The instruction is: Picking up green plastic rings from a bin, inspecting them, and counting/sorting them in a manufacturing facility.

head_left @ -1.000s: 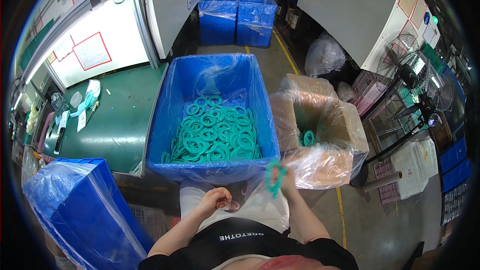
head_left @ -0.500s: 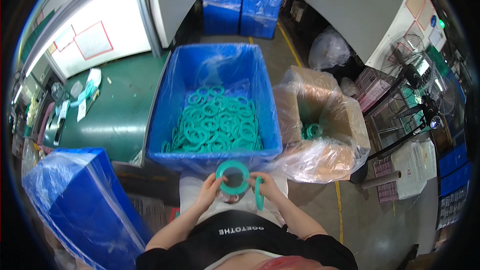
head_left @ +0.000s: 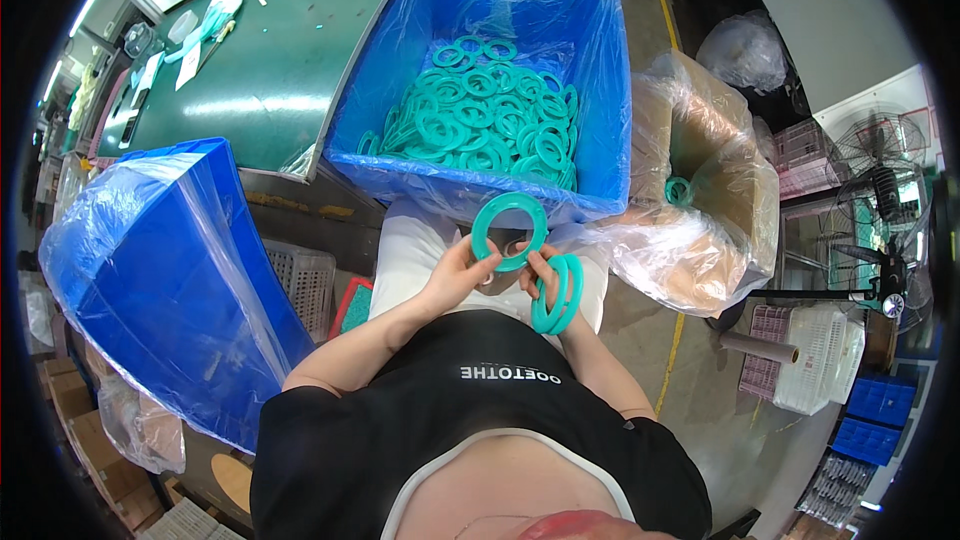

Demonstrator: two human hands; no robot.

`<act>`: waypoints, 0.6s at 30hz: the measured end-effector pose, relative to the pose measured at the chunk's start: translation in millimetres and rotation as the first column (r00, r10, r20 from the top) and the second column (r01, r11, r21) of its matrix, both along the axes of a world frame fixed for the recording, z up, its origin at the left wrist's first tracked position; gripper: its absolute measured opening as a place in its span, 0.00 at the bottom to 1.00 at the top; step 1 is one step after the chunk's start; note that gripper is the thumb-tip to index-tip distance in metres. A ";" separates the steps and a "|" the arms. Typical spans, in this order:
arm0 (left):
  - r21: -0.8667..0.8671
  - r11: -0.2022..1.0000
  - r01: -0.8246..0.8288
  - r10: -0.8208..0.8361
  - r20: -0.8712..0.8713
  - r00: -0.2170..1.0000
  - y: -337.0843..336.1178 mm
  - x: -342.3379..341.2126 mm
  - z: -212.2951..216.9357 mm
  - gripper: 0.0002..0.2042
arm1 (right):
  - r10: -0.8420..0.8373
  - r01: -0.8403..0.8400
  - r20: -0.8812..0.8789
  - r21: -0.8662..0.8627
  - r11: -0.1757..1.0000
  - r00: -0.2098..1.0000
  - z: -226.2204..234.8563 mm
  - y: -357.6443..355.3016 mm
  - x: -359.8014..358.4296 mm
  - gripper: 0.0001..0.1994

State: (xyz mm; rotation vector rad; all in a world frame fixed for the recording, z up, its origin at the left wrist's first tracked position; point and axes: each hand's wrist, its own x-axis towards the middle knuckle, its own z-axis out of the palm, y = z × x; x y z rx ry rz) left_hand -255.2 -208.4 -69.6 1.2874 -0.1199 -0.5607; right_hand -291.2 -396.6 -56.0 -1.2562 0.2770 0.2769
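Note:
A flat teal-green ring [head_left: 538, 218] is held up between my hands, in front of the large blue bin. The thumb and fingers of my left hand [head_left: 465, 273] pinch its lower left edge. My right hand [head_left: 541, 274] is closed at its lower right edge. Two more teal rings [head_left: 574, 290] hang on my right hand, overlapping each other. A heap of loose teal rings [head_left: 480, 110] fills the bottom of the blue bin [head_left: 590, 195], which is lined with clear plastic.
To the right stands a plastic-lined cardboard box [head_left: 735, 240] with a few teal rings [head_left: 678, 190] inside. A tilted blue bin [head_left: 215, 270] is at my left. Beyond it is a green-topped table [head_left: 270, 50]. A fan [head_left: 885, 190] and stacked crates [head_left: 800, 355] stand further right.
The view has tipped downward, so the bins sit higher in the picture. Two rings now show on my right hand, where one showed edge-on before. Both hands still hold a ring up.

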 end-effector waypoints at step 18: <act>0.301 0.950 -0.085 -0.026 0.346 0.938 12.5 12.7 22.0 0.17 | 0.070 -0.074 -0.048 -0.104 0.992 0.996 -34.2 -26.3 8.1 0.10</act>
